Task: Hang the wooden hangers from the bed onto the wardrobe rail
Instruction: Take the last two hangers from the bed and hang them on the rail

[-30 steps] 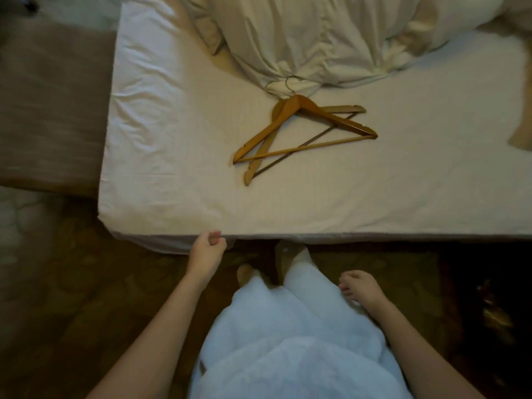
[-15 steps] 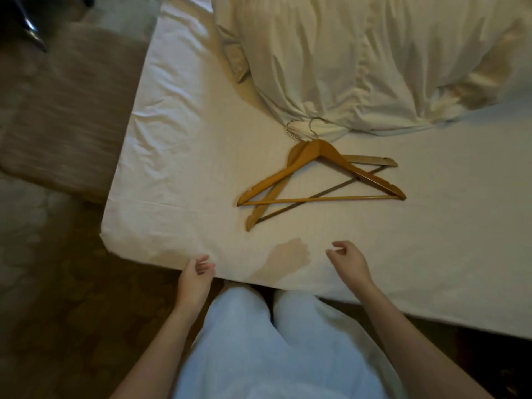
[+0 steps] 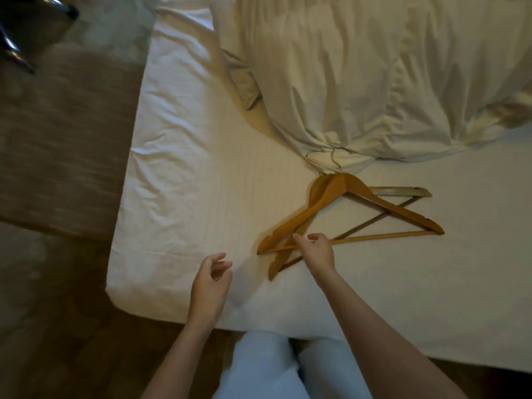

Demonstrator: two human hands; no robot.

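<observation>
Two wooden hangers lie crossed on the white bed sheet [image 3: 187, 197], their metal hooks touching the edge of the bunched duvet [image 3: 374, 67]. The top hanger [image 3: 388, 208] is orange-brown. The lower hanger [image 3: 403, 191] shows a paler arm and a dark bar. My right hand [image 3: 318, 250] hovers over the top hanger's left end and bottom bar, its fingers loosely curled and not closed round the wood. To the left, my left hand [image 3: 211, 280] is held above the bare sheet near the bed's front edge, fingers relaxed and empty.
The bed's corner is at the lower left, with dark patterned floor beyond it. A brown rug or bench [image 3: 57, 139] lies left of the bed, and a shiny metal leg [image 3: 11, 38] shows at the top left. My legs in light trousers press against the bed's front edge.
I have come closer to the bed. My right hand has reached forward from the bed's edge to the hangers, and my left hand has lifted over the sheet.
</observation>
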